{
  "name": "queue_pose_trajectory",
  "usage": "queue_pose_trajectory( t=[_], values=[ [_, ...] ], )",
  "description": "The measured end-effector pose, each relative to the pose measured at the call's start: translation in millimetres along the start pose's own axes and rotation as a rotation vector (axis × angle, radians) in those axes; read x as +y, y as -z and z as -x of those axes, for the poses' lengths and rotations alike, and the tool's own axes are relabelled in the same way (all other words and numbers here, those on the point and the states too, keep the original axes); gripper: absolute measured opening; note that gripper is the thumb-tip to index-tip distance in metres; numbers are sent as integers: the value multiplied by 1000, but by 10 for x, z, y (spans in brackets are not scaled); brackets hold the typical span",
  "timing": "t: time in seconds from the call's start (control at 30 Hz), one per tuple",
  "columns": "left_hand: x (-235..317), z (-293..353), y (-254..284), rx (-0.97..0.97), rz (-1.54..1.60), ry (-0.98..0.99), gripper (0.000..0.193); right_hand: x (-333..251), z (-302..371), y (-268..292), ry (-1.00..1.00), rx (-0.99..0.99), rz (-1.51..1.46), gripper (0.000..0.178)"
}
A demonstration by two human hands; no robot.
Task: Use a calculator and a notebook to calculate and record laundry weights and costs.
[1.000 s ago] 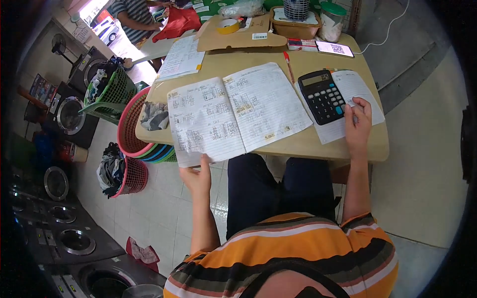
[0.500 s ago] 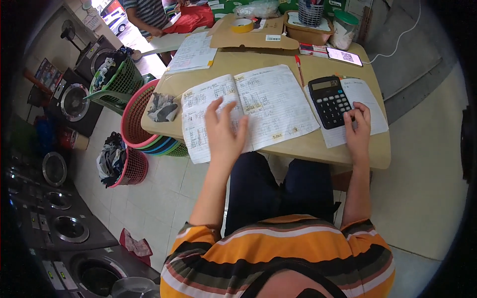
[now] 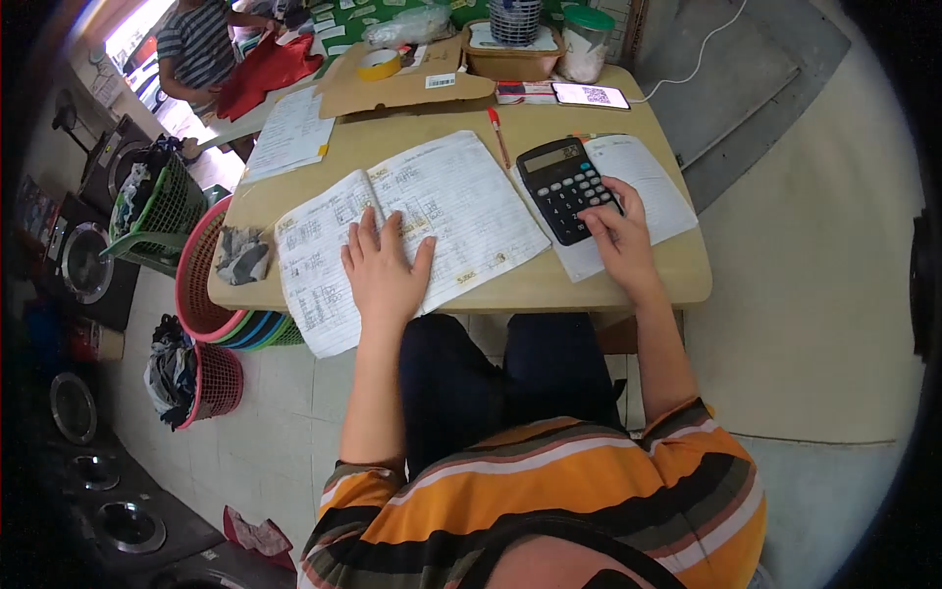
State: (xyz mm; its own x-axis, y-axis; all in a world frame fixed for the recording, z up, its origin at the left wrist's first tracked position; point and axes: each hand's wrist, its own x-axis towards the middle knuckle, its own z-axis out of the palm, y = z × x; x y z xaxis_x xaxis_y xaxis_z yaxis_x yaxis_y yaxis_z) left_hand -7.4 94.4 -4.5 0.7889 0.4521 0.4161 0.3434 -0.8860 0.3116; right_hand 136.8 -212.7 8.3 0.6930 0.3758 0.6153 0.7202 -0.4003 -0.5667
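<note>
An open notebook (image 3: 461, 216) with handwritten, ruled pages lies on the table. My left hand (image 3: 386, 275) rests on it near the fold, palm down with the fingers apart. To the right, a black calculator (image 3: 559, 211) lies over loose white papers. My right hand (image 3: 625, 245) is at its right edge, fingers curled against the side and the thumb over the lower keys. A red pen (image 3: 498, 135) lies between the notebook and the calculator.
Farther back on the table (image 3: 677, 275) are flattened cardboard (image 3: 412, 96), yellow tape (image 3: 379, 65), a lit phone (image 3: 591, 95) and a green-lidded jar (image 3: 586, 47). Laundry baskets (image 3: 201, 280) stand at left, beside washing machines (image 3: 86, 260). A person in stripes (image 3: 196, 49) handles red cloth (image 3: 265, 77).
My left hand has come down from above the notebook and now lies on its page. My right hand stays at the calculator. The whole view has shifted, moving the table leftward.
</note>
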Motion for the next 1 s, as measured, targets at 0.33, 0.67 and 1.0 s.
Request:
queue_pose_trajectory(
  t=[0.33, 0.67, 1.0],
  values=[
    [46, 22, 31, -1, 8, 13, 62, -150, -242, 17, 128, -51, 296, 13],
    [28, 36, 5, 13, 25, -1, 62, -253, -65, -2, 118, -2, 280, 16],
    [2, 15, 26, 7, 20, 24, 63, 152, -66, 103, 14, 223, 124, 21]
  ],
)
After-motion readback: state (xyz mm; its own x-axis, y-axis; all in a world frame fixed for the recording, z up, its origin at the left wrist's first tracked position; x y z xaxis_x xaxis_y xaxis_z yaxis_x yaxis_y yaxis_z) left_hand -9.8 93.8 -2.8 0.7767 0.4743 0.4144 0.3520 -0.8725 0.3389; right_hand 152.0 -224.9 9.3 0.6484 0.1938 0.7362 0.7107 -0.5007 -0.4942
